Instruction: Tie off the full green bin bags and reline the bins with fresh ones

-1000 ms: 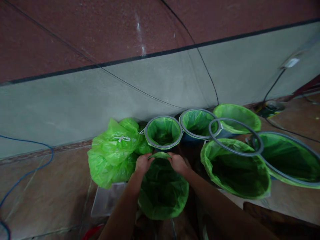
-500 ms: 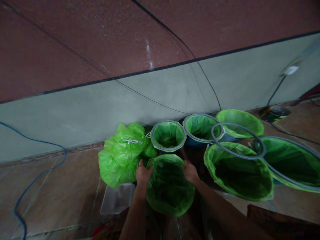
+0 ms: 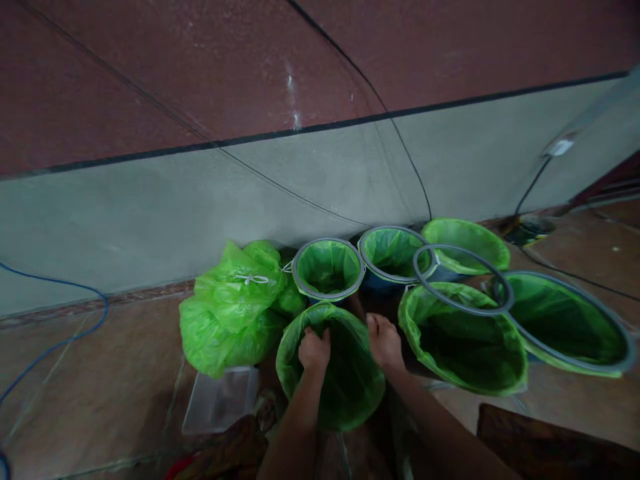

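The nearest bin, lined with a green plastic bag, stands in front of me with its mouth facing up. My left hand reaches into its mouth, thumb and fingers apart and slightly bent, with nothing visible between them. At the right rim, my right hand has its fingers curled over the bag's edge. Just behind stands a smaller lined bin with a grey ring around its mouth. The outer wall of the nearest bin is mostly hidden by its liner and my arms.
Tied green bags are heaped at the left, by a clear plastic tub. Several more lined bins stand right, one near bin with a loose grey ring lying across it. A blue cable crosses the floor; behind is a wall.
My left hand has moved from the bag's outer left edge to inside the bin. The bag's mouth is spread wider. My right hand stays by the right rim. The view has shifted slightly.
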A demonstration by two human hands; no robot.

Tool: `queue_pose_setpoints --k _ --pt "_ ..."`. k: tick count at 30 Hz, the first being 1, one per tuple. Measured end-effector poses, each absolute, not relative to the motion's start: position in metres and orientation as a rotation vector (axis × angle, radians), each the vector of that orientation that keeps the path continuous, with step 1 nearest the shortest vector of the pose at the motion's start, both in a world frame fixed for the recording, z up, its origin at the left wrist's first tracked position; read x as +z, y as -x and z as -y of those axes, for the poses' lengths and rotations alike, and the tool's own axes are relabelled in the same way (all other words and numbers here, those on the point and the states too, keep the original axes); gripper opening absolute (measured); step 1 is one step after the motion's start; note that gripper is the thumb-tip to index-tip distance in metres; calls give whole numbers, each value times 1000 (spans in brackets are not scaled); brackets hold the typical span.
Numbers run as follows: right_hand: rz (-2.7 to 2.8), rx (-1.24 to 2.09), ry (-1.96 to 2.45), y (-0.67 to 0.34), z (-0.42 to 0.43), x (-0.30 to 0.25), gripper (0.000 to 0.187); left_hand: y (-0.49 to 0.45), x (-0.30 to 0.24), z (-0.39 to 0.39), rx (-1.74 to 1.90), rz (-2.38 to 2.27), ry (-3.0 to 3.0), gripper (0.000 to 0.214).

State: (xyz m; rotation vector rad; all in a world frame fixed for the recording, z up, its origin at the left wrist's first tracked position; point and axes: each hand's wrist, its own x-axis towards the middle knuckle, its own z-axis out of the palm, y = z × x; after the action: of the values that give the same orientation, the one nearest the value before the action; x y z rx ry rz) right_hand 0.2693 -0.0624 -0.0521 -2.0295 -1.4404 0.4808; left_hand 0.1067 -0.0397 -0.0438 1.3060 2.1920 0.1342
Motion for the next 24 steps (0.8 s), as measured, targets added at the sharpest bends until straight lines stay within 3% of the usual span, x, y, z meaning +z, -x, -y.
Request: queue_pose_setpoints --k 6,13,21,24 --pt "1937 787 1877 -260 -26 -41 42 -98 -71 6 128 -2141 -1199 46" --pt "2133 914 1870 -248 -22 -61 36 -92 -95 -4 138 -2086 -1227 37" --pt "2244 624 1954 -252 9 -65 51 -72 -85 13 61 -2025 -1337 30" --pt "2169 528 1974 -251 16 -63 49 -68 -66 17 48 -2008 -1439 26"
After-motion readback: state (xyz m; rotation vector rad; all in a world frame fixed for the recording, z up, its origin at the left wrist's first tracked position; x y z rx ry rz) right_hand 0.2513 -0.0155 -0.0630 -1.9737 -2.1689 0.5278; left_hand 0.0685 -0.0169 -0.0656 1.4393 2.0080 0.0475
